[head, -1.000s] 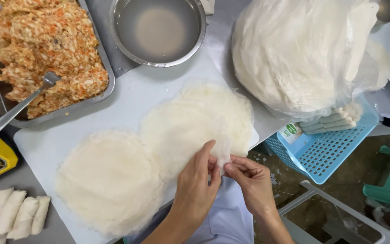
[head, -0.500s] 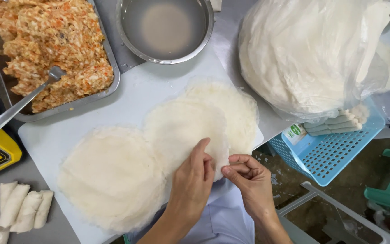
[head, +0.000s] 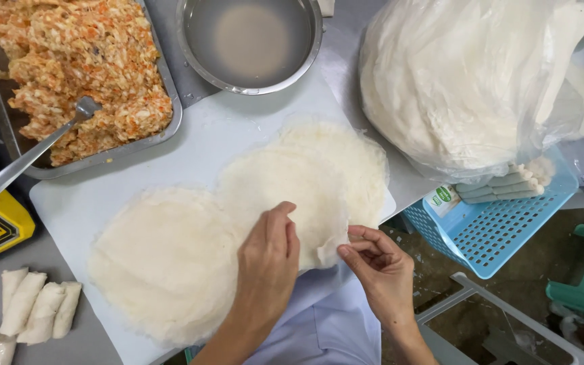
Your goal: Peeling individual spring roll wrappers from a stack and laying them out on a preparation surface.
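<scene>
Since half a second ago our hands have barely shifted; the left has slid a little further onto the sheet while the right has closed in on its edge.

From the head camera, we see the middle rice-paper wrapper (head: 285, 196) lying flat on the white cutting board (head: 190, 155), overlapping a left wrapper (head: 167, 260) and a right wrapper (head: 346, 162). Its near edge lies just ahead of our fingers, hanging slightly over the board's front edge, with no long axis to speak of. Our left hand (head: 268, 253) rests flat on it, fingers together. Our right hand (head: 376, 267) is nearest that edge, fingers narrowly curled, pinching it. Beyond sit a filling tray (head: 163, 128) with spoon (head: 32, 159) and a water bowl (head: 248, 40).
</scene>
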